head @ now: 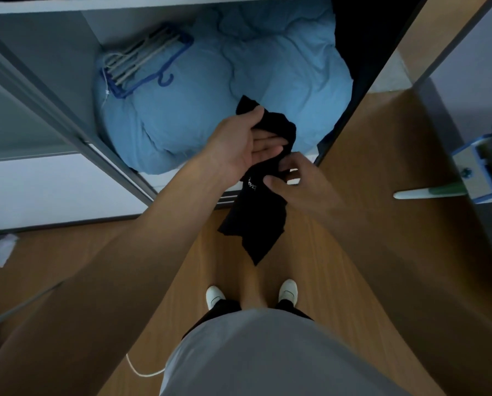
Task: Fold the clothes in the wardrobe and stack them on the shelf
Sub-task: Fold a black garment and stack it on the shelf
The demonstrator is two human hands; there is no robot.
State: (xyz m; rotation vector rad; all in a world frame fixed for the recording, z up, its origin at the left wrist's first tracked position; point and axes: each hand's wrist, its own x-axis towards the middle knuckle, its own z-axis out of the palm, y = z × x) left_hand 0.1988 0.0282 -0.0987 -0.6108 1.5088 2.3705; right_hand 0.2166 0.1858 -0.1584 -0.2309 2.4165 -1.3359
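Left hand (239,147): palm turned up, thumb clamped over the top end of the black garment (256,218), fingers lying flat under the cloth.
Right hand (299,181): just below the left, thumb and curled fingers pinching the garment beside its white lettering (252,186).
Black garment: held in the air between both hands, in front of the open wardrobe (53,90). Top corner sticks up past the left thumb; the rest hangs loose and crumpled, lower point dangling above the floor (339,252). Not folded.
Lettering: small, white, only partly readable.
Wardrobe: grey-white walls, bottom compartment open straight ahead of the hands.
Blue bedding (196,115): pale, puffy, fills that compartment; the garment's top end shows against it.
Hangers (142,64): a bundle lying on the bedding at its back left, one dark blue, the others pale.
Floor: brown wood grain.
Shoes (214,295): white, the pair set apart, below the hanging cloth.
Crumpled paper (0,250): white, on the floor at far left, well apart from the hands.
White cord (142,370): curves across the floor near the bottom edge.
Blue-and-white object (484,161): at the right edge, kind not clear.
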